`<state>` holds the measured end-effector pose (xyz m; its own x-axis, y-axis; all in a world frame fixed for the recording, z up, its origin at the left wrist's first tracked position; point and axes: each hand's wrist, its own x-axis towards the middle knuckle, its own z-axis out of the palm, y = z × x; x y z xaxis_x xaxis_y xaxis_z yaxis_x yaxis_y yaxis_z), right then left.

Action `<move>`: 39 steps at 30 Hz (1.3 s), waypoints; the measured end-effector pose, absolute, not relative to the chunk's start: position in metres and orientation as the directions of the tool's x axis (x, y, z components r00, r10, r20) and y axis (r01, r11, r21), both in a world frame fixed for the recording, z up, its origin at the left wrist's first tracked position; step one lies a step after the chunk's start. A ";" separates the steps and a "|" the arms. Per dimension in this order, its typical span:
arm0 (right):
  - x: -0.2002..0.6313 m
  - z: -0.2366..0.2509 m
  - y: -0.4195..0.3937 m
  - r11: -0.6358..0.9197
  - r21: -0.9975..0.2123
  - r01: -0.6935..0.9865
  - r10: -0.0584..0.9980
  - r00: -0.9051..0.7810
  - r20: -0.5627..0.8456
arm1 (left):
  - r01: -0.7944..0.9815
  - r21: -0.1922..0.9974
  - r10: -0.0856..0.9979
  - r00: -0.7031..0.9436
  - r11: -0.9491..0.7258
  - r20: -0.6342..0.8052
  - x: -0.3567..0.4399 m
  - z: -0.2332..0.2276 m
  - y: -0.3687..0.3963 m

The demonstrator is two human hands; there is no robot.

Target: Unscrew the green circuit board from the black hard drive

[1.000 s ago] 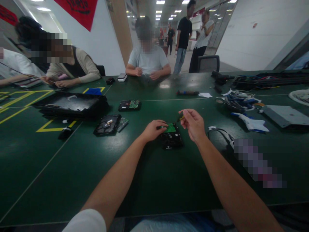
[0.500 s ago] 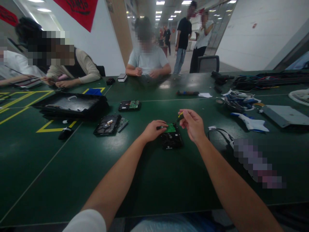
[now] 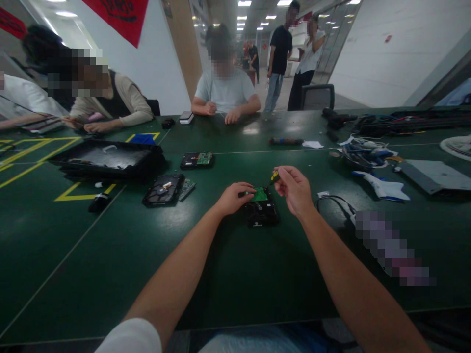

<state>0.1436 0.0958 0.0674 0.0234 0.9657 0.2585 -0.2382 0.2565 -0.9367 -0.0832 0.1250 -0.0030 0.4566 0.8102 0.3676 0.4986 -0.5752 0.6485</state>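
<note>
A black hard drive (image 3: 260,213) lies on the dark green table (image 3: 228,274) in front of me, its green circuit board (image 3: 260,195) facing up. My left hand (image 3: 232,197) rests on the drive's left edge and pinches the board's near corner. My right hand (image 3: 294,189) hovers just right of the drive, fingers closed on a small screwdriver (image 3: 274,177) with a yellow and black handle. Its tip points down toward the board's far right corner.
Two more hard drives (image 3: 164,189) (image 3: 197,159) and a black tray (image 3: 106,159) lie to the left. Cables (image 3: 362,152), a white cloth (image 3: 384,188) and a grey panel (image 3: 434,175) sit at right. Other people sit across the table; two stand beyond.
My right hand has shifted the screwdriver slightly; the yellow handle now sits a little lower, nearer the board. My left hand and the drive have stayed put.
</note>
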 end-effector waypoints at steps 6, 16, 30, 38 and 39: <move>0.142 0.069 0.095 0.249 -0.924 -0.291 0.967 0.026 0.253 | 0.489 0.659 0.812 0.456 -0.571 0.365 -0.083 -0.003 0.125; 0.142 0.069 0.095 0.269 -0.933 -0.240 0.963 0.052 0.264 | 0.492 0.659 0.813 0.458 -0.569 0.361 -0.083 -0.003 0.125; 0.144 0.068 0.096 0.265 -0.922 -0.282 0.963 0.040 0.265 | 0.490 0.657 0.812 0.451 -0.573 0.372 -0.083 -0.007 0.127; 0.142 0.068 0.095 0.258 -0.922 -0.288 0.966 0.047 0.256 | 0.482 0.650 0.802 0.458 -0.587 0.385 -0.084 -0.007 0.128; 0.142 0.068 0.095 0.262 -0.922 -0.284 0.965 0.049 0.259 | 0.483 0.650 0.803 0.457 -0.586 0.383 -0.084 -0.007 0.128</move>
